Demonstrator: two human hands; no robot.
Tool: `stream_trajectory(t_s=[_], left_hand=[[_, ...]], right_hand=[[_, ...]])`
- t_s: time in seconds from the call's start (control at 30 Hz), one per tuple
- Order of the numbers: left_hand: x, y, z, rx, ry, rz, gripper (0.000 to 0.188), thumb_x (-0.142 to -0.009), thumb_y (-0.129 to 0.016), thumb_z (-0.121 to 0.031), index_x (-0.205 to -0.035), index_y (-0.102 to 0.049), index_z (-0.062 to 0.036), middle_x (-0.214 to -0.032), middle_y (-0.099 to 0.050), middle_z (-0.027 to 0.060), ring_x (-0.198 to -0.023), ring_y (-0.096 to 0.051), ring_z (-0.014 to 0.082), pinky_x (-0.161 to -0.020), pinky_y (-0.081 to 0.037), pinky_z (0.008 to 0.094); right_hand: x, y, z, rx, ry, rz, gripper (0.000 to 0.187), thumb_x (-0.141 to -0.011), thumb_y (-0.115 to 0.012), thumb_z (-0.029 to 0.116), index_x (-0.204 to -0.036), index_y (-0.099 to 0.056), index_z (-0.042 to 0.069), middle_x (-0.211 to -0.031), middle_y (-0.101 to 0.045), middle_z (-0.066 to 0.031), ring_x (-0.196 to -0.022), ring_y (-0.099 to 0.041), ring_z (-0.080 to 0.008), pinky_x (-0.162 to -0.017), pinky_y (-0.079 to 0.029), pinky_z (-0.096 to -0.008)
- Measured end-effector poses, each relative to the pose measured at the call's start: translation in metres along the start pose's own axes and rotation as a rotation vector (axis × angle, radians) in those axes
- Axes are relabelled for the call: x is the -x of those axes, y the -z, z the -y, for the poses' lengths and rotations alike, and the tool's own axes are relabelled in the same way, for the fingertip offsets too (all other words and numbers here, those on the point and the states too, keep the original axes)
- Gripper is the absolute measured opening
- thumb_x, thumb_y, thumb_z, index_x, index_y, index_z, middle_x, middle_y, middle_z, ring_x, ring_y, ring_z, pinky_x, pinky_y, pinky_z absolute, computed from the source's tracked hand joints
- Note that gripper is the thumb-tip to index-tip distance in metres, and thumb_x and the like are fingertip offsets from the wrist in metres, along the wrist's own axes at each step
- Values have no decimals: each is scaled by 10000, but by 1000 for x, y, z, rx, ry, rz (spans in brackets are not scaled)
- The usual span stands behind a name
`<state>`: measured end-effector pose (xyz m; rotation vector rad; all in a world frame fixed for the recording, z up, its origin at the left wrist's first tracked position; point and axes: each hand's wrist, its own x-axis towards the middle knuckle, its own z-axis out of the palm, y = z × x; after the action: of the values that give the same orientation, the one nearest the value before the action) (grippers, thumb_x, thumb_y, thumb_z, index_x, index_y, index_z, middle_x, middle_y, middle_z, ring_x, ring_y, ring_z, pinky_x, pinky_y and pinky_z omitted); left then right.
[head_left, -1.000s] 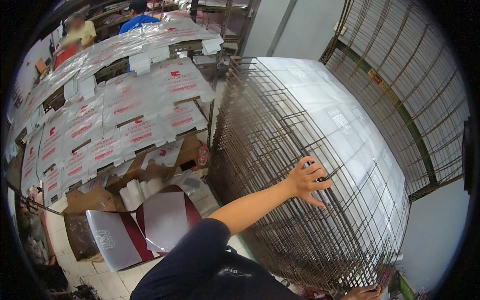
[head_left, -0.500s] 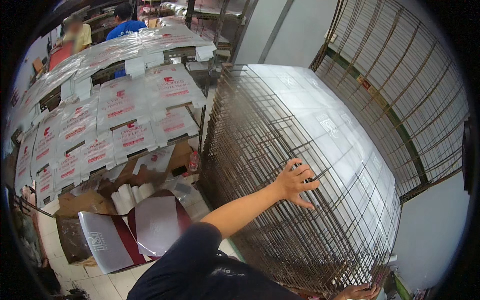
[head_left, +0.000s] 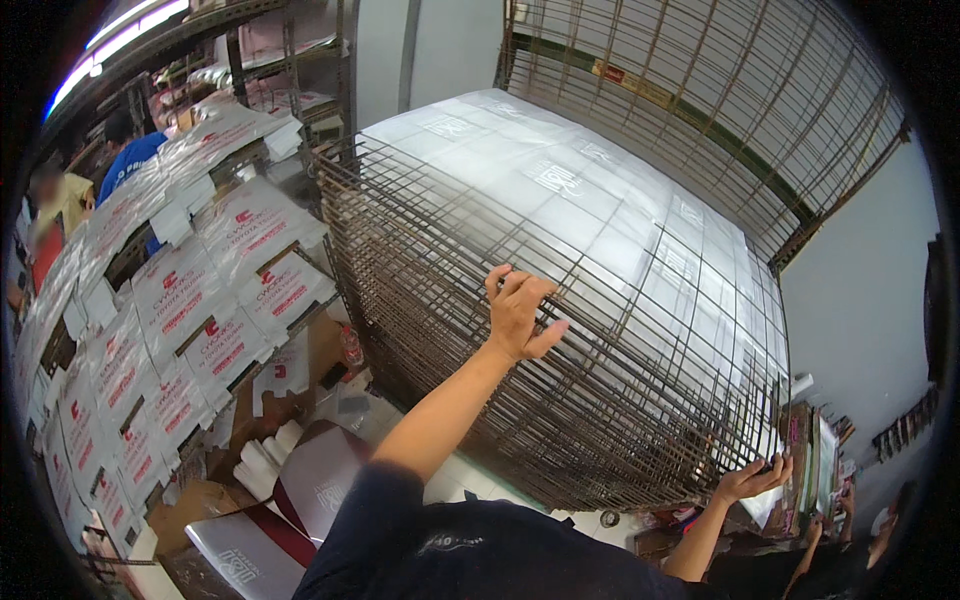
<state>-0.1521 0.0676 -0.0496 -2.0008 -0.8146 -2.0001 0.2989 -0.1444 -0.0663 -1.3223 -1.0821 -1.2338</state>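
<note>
In front of me is a tall stack of rusty wire-mesh drying racks (head_left: 430,290). White translucent plastic sheets (head_left: 600,190) with white printing lie under the top wires. My left hand (head_left: 520,315) has its fingers bent over the bars along the near edge of the top rack, thumb out to the side. At the near right corner, my right hand (head_left: 752,480) is curled around the rack's edge bars.
Another wire rack (head_left: 690,110) with a green bar is tilted up behind the stack. To the left, shelving carries silver bags (head_left: 225,240) with red print. Below are silver-and-maroon bags (head_left: 320,480), white rolls (head_left: 262,462) and cardboard (head_left: 190,510). Other people stand at far left and lower right.
My view has swung rightward, so the racks sit further left in it. My left hand's spread fingers have bent over the bars. My right hand has come fully into sight at the corner.
</note>
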Motion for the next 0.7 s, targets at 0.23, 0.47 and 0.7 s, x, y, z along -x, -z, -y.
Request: stream_trajectory(t_s=[0.23,0.47,0.7], left_hand=[[4,-14,16,123,-98,-178,455,-793,-561,-48,-1206,-375,-84,-903,-615,63,-776,-557,229,-990,-273,432],[4,-2,21,112,0,-73,250,-803,-569,-34,-1045,-519,-67,-860,-660,46,-723,-569,213,-898,-310,381],[0,3,15,103,61,-31,184,-799,-593,-63,-979,-553,-66,-871,-645,42,-749,-565,222,-893,-315,382]], right_hand=[[-3,4,1,52,9,51,422,-1034,-389,344,-1193,-471,-38,-1330,-422,-221,-1225,-427,-369,-994,-353,-514],[-4,4,2,52,9,39,416,-1028,-395,352,-1184,-489,-21,-1314,-430,-208,-1202,-446,-369,-990,-371,-514],[-4,3,6,41,-1,28,414,-1022,-404,358,-1164,-498,-20,-1289,-449,-217,-1203,-444,-371,-1002,-354,-522]])
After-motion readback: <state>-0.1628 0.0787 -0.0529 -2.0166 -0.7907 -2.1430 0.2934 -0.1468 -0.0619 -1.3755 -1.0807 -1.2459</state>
